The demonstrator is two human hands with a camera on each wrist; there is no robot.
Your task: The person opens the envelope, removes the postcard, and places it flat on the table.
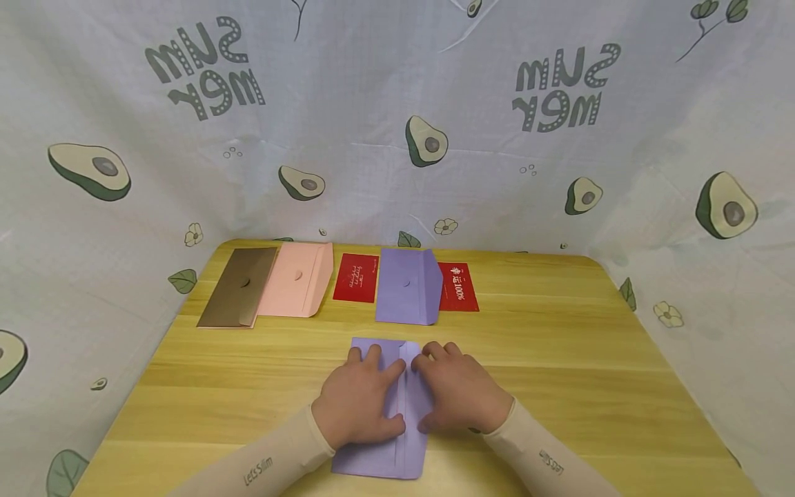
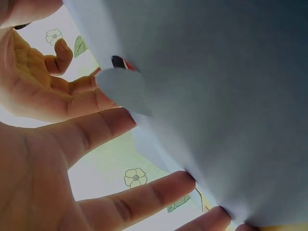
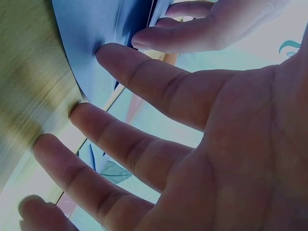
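Note:
A purple envelope (image 1: 369, 461) lies on the table in front of me, its long flap (image 1: 417, 449) spread out to the right. My left hand (image 1: 357, 397) rests on its body with fingers spread, pressing near the fold. At the flap my right hand (image 1: 462, 390) touches the paper with its index finger; in the right wrist view, other fingertips (image 3: 45, 144) meet the wood beside it. Up close in the left wrist view, the envelope (image 2: 207, 96) has a half-round cut tab (image 2: 122, 89), with a bit of black and red showing beside it.
Along the table's back lie a brown envelope (image 1: 236, 290), a pink envelope (image 1: 288, 279), a red card (image 1: 356, 277), a second purple envelope (image 1: 400, 297) and another red card (image 1: 458, 286) partly under it. A patterned cloth (image 1: 348, 90) hangs behind the wooden table (image 1: 559, 359).

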